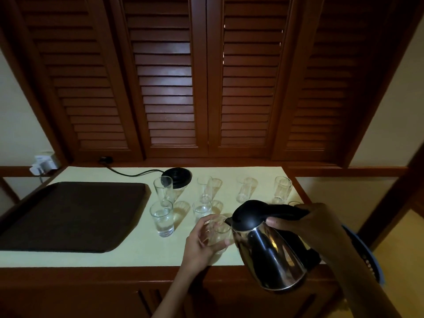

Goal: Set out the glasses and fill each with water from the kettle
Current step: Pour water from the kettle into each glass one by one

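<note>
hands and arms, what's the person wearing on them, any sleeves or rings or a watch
No gloves, and no ring or watch shows on the left hand or the right hand. The left forearm is bare as far as the frame reaches. A blue sleeve with small dark marks sits by the right elbow; dim light hides finer detail.
</note>
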